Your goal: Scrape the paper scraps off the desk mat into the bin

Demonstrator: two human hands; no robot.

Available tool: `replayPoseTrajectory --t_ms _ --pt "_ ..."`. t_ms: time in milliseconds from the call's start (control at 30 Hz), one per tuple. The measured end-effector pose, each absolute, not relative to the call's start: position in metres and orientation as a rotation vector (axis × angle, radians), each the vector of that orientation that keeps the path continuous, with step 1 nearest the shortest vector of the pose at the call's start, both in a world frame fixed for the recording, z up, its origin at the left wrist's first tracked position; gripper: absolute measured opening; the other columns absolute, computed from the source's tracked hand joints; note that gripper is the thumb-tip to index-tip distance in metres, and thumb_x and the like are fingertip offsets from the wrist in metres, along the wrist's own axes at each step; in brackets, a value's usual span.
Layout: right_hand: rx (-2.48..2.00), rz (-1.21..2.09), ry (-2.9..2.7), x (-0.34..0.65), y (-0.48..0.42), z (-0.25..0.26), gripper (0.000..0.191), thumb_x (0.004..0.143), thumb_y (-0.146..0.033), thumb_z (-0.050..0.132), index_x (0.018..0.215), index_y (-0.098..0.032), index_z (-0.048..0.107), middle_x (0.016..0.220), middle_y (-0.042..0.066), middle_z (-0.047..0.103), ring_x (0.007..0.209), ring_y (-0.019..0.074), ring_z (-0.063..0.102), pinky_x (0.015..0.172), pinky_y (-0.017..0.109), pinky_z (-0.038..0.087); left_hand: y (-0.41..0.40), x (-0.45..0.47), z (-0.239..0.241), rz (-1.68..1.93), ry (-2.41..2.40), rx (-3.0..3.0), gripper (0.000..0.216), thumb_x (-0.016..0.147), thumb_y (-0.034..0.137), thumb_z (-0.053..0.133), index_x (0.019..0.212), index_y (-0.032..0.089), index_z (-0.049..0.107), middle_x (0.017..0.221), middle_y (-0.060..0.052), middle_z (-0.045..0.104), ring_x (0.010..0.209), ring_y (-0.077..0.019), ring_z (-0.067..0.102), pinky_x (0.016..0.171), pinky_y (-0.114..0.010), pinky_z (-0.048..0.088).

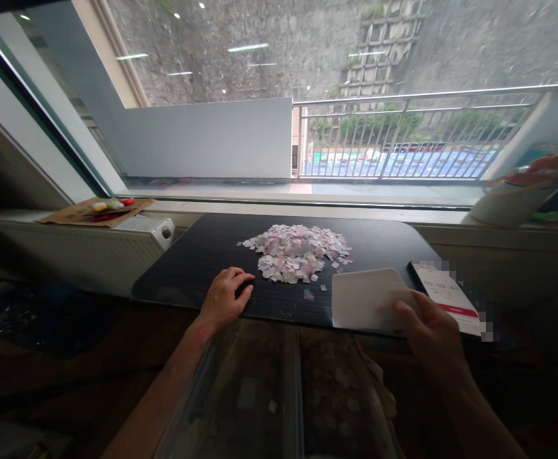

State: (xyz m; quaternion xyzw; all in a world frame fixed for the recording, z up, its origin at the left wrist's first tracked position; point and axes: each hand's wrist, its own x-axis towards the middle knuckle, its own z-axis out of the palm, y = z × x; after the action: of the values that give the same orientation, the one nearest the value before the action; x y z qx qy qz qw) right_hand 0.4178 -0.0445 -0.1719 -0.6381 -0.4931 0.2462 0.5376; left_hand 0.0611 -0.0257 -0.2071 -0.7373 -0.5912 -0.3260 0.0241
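Item 1: black desk (197, 255), dark wood-grain top, set against a window sill.

Item 2: heap of paper scraps (294, 252), pink and white, small squarish pieces, at the desk's centre toward 12 o'clock. A few strays (309, 294) lie loose at the heap's 6 o'clock edge.

Item 3: left hand (225, 296), resting palm-down on the desk at the heap's 8 o'clock, fingers curled and gripping nothing; fingertips near the heap's edge but apart from it. Placed so, it appears to brace or fence that side of the heap.

Item 4: right hand (429, 335), closed on the lower right corner of a white card (367, 298), a flat rounded-corner sheet lying at the heap's 4 o'clock, near the desk's front edge. Held low and flat, the card looks suited to scraping.

Item 5: phone (446, 296), screen up, just beside the card at its 3 o'clock.

Item 6: clear plastic bin (241, 395), below the desk's front edge at 6 o'clock, scraps visible inside.

Item 7: cardboard sheet (69, 213) on a radiator at 10 o'clock, bearing small coloured objects.
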Motion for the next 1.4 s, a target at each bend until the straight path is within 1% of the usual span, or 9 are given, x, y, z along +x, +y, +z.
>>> replayPoseTrajectory --t_ms 133,267,500,700,800,900,1100,1267,1400 --pt "-1.523 0.521 -1.167 0.427 -0.044 -0.176 0.03 0.071 -0.045 0.063 0.087 -0.021 0.073 0.071 0.001 0.073 0.065 0.0217 0.066 0.056 0.03 0.053 -0.026 0.061 -0.206 -1.01 -1.829 -2.284 0.024 0.089 0.031 0.053 0.1 0.021 0.071 0.099 -0.007 0.064 0.098 -0.0239 0.06 0.093 -0.042 0.049" --pt "-1.557 0.555 -1.125 0.422 -0.045 -0.175 0.035 0.073 -0.047 0.06 0.092 -0.02 0.072 0.069 0.001 0.07 0.062 0.0205 0.063 0.052 0.029 0.051 -0.026 0.061 -0.205 -1.009 -1.83 -2.288 0.024 0.089 0.031 0.053 0.1 0.021 0.072 0.098 -0.007 0.064 0.097 -0.0242 0.061 0.093 -0.043 0.049" --pt "-1.536 0.673 -1.041 0.415 -0.056 -0.169 0.033 0.07 -0.044 0.064 0.09 -0.019 0.073 0.069 0.002 0.07 0.063 0.0212 0.063 0.049 0.028 0.05 -0.027 0.062 -0.205 -1.005 -1.842 -2.286 0.024 0.089 0.03 0.053 0.101 0.02 0.072 0.099 -0.008 0.064 0.098 -0.0247 0.06 0.093 -0.043 0.049" --pt "-1.49 0.592 -1.072 0.404 -0.059 -0.166 0.031 0.074 -0.044 0.062 0.092 -0.021 0.072 0.073 0.002 0.071 0.063 0.0193 0.063 0.048 0.026 0.049 -0.027 0.063 -0.204 -0.981 -1.852 -2.289 0.023 0.089 0.029 0.054 0.101 0.02 0.072 0.1 -0.008 0.064 0.099 -0.0243 0.06 0.093 -0.042 0.049" --pt "-1.49 0.497 -1.121 0.406 -0.051 -0.169 0.031 0.075 -0.045 0.062 0.092 -0.021 0.071 0.068 0.001 0.069 0.055 0.0181 0.062 0.046 0.027 0.048 -0.027 0.064 -0.204 -0.973 -1.858 -2.289 0.023 0.089 0.028 0.054 0.101 0.019 0.072 0.1 -0.008 0.064 0.099 -0.0243 0.06 0.093 -0.043 0.049" --pt "-1.499 0.484 -1.168 0.404 -0.04 -0.174 0.036 0.076 -0.048 0.062 0.096 -0.02 0.071 0.062 -0.001 0.067 0.046 0.0168 0.058 0.045 0.028 0.047 -0.028 0.064 -0.203 -0.971 -1.859 -2.291 0.023 0.089 0.027 0.054 0.102 0.02 0.071 0.101 -0.008 0.064 0.099 -0.0244 0.06 0.093 -0.043 0.049" --pt "-1.462 0.593 -1.268 0.384 -0.033 -0.18 0.036 0.079 -0.047 0.059 0.099 -0.018 0.069 0.072 0.001 0.07 0.046 0.0166 0.061 0.046 0.029 0.049 -0.028 0.065 -0.203 -0.973 -1.845 -2.296 0.022 0.089 0.026 0.055 0.101 0.019 0.071 0.1 -0.008 0.064 0.099 -0.0241 0.06 0.093 -0.042 0.049" --pt "-1.464 0.527 -1.301 0.383 -0.031 -0.178 0.032 0.081 -0.046 0.056 0.094 -0.019 0.068 0.07 0.0 0.068 0.043 0.0146 0.059 0.047 0.028 0.048 -0.028 0.065 -0.204 -0.971 -1.846 -2.289 0.023 0.089 0.025 0.055 0.102 0.018 0.071 0.1 -0.009 0.064 0.098 -0.0245 0.06 0.093 -0.043 0.049" --pt "-1.45 0.509 -1.324 0.372 -0.023 -0.174 0.034 0.081 -0.046 0.054 0.094 -0.017 0.066 0.071 0.001 0.068 0.044 0.015 0.06 0.047 0.028 0.049 -0.028 0.065 -0.204 -0.972 -1.841 -2.285 0.022 0.089 0.025 0.055 0.102 0.018 0.071 0.1 -0.008 0.064 0.098 -0.0239 0.06 0.094 -0.043 0.048"
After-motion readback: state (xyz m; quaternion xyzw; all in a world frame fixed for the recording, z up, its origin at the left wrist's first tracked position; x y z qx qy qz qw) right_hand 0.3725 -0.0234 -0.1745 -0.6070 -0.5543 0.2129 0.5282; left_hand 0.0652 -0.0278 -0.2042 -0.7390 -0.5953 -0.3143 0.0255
